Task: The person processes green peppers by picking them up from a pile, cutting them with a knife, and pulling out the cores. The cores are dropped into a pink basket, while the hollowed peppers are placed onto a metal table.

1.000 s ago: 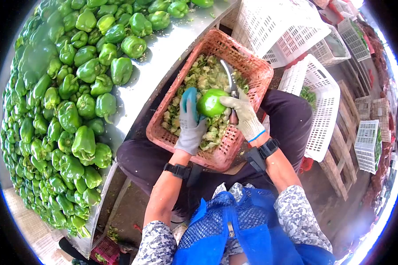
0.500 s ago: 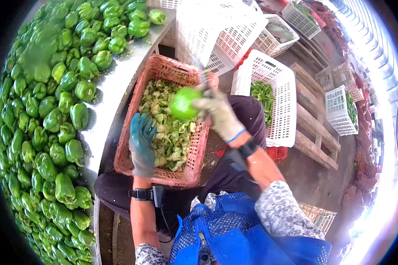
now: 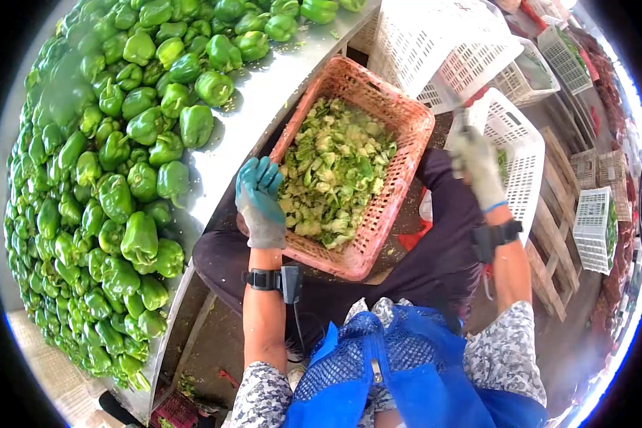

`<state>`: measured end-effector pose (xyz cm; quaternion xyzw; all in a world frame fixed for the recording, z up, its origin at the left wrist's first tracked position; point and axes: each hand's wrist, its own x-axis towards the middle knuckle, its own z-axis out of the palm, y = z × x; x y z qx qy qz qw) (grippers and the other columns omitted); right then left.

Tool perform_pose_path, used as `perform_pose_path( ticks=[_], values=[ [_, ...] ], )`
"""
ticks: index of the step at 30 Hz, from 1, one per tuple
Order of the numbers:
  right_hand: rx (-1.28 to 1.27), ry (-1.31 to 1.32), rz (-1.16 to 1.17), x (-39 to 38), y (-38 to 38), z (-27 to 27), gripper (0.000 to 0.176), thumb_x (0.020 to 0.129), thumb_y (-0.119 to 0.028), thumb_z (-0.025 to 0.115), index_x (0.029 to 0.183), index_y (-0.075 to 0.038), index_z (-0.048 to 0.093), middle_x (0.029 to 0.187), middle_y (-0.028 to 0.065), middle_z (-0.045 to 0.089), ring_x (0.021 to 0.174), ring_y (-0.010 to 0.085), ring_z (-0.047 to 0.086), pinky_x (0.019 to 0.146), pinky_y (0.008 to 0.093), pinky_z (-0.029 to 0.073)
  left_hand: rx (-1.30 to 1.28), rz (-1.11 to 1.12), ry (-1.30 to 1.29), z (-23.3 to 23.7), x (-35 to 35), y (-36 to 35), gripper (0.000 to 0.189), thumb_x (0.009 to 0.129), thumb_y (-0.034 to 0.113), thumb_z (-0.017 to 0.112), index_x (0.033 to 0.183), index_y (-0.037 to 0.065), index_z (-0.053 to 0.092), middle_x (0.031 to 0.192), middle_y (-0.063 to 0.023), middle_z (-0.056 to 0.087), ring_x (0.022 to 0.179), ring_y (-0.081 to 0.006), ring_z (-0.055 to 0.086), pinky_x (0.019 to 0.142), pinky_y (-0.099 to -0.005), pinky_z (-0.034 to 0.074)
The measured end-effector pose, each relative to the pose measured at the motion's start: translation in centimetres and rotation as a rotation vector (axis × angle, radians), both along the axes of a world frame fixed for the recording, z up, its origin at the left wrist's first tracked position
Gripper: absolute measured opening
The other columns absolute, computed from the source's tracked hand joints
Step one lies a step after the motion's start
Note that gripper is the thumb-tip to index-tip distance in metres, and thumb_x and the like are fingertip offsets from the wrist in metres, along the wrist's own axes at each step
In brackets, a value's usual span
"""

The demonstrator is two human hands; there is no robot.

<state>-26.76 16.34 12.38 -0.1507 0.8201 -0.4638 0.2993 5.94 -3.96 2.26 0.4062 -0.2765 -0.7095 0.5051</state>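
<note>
Head cam: R hand [image 3: 476, 160] w/ knife [image 3: 465, 121] by white crate, L hand [image 3: 262, 196] at red crate

R hand, gloved & motion-blurred, is closed round the knife, blade up & partly smeared; it's over the near-side edge of the white crate [image 3: 528, 146], which has some greens in it. L hand, teal/grey glove, has fingers loosely curled, part open, nothing seen in grip; it's at the L rim of the red crate [image 3: 408, 160], contact unclear. Pepper trimmings [image 3: 335, 164] fill the btm of that crate. Green bell peppers [image 3: 139, 239] are piled on the metal table [image 3: 228, 143], L side.
</note>
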Motion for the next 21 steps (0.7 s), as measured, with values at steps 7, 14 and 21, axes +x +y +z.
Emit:
perform_pose_path(
  ticks=[7,14,21],
  values=[
    [0.038,-0.259,0.084,5.2,-7.1,-17.1,0.020,0.088,-0.012,0.066,0.104,-0.006,0.056,0.069,0.0047,0.061,0.051,0.0131,0.059,0.040,0.0291,0.047,0.054,-0.043,-0.017,-0.8,-0.1,0.5,0.032,0.102,0.021,0.057,0.126,0.000,0.056,0.112,-0.0122,0.066,0.094,-0.0213,0.066,0.085,-0.0317,0.055],
    [0.343,0.239,0.172,4.2,-8.3,-29.7,0.035,0.080,-0.022,0.071,0.107,-0.001,0.061,0.087,0.0191,0.069,0.076,0.0357,0.069,0.066,0.0454,0.055,0.075,-0.105,-0.093,0.5,-0.4,0.8,0.035,0.102,0.020,0.053,0.131,0.000,0.055,0.117,-0.0140,0.066,0.100,-0.0221,0.068,0.089,-0.0332,0.055],
    [0.264,0.500,0.225,6.0,-8.3,-28.9,0.027,0.077,-0.017,0.072,0.097,-0.003,0.063,0.071,0.0140,0.065,0.059,0.0289,0.065,0.057,0.0413,0.053,0.097,-0.135,-0.142,0.8,-0.6,0.7,0.037,0.103,0.022,0.051,0.134,0.002,0.056,0.122,-0.0149,0.067,0.103,-0.0226,0.068,0.091,-0.0341,0.056]
  ],
)
